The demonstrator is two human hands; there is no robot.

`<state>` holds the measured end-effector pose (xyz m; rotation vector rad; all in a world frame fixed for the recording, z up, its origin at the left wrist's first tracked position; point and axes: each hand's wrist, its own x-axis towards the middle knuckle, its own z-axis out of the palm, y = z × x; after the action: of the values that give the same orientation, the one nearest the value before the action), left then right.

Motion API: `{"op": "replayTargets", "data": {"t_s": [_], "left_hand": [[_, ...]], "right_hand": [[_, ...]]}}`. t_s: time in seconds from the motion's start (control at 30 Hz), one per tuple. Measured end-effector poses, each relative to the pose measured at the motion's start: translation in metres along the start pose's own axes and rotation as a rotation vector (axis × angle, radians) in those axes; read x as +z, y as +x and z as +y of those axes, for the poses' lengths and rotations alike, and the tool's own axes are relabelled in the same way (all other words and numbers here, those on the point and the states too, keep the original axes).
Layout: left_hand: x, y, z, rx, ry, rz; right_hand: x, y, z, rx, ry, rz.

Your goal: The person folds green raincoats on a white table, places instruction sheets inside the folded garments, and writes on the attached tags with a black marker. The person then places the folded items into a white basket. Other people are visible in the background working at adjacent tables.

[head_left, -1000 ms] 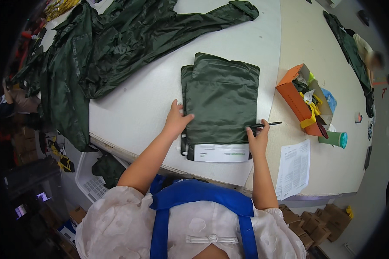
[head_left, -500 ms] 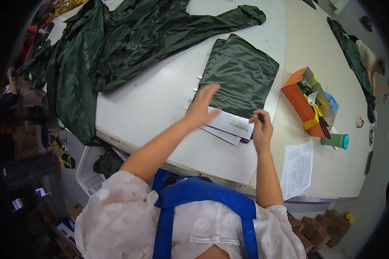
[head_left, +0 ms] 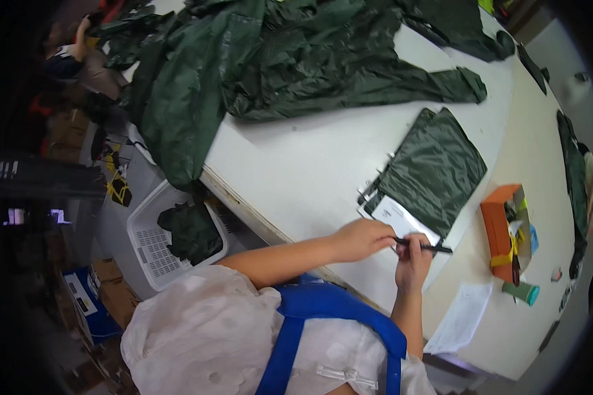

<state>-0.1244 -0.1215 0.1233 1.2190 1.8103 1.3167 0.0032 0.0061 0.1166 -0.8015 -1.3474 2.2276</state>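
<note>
A slim black pen (head_left: 435, 248) lies across my right hand (head_left: 413, 263), whose fingers are closed around it. My left hand (head_left: 364, 239) comes in from the side with its fingertips pinched at the pen's left end. Just beyond both hands lies a folded dark green garment (head_left: 435, 174) of shiny fabric, apparently a stack of several. White printed cards (head_left: 402, 217) show along its near edge, partly hidden behind my hands. Small white tabs stick out on the stack's left side.
Large crumpled dark green garments (head_left: 296, 66) cover the table's far left. Rightward stand an orange box (head_left: 501, 230) of small items, a green roll (head_left: 520, 292) and printed paper sheets (head_left: 462, 319). Below the table edge sits a white basket (head_left: 153, 253) holding green fabric. Another person (head_left: 79, 59) is at far left.
My left hand has drawn back from above the folded stack to the pen in my right hand, its fingers now closed. The view has turned, showing more of the basket and floor at left.
</note>
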Motion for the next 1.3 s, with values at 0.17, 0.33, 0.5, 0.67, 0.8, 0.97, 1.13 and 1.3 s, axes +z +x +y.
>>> {"op": "replayTargets", "data": {"t_s": [0.17, 0.33, 0.5, 0.67, 0.8, 0.97, 1.13, 1.3], "left_hand": [[-0.027, -0.013, 0.004, 0.007, -0.036, 0.009], [-0.047, -0.037, -0.01, -0.236, -0.214, -0.024], [-0.078, -0.072, -0.058, -0.551, -0.705, -0.183], [-0.06, -0.036, -0.07, -0.341, -1.045, -0.206], [-0.045, -0.005, -0.091, -0.488, -0.679, -0.222], [-0.009, 0.004, -0.109, -0.169, 0.383, 0.021], [-0.001, 0.0, -0.122, -0.063, 0.503, 0.024], [-0.001, 0.003, -0.122, -0.027, 0.554, -0.001]], "right_hand": [[0.029, 0.0, 0.0, -0.082, -0.058, -0.068], [0.02, 0.007, 0.006, -0.097, 0.111, 0.244], [-0.022, 0.051, -0.024, -0.448, -0.224, 0.266], [-0.005, 0.096, 0.035, -0.547, -1.211, -0.189], [-0.006, 0.117, 0.058, -0.496, -1.545, -0.255], [-0.011, 0.123, 0.064, -0.448, -1.557, -0.237], [0.012, 0.116, 0.063, -0.545, -0.947, -0.18], [0.013, 0.112, 0.093, -0.237, -0.888, -0.051]]}}
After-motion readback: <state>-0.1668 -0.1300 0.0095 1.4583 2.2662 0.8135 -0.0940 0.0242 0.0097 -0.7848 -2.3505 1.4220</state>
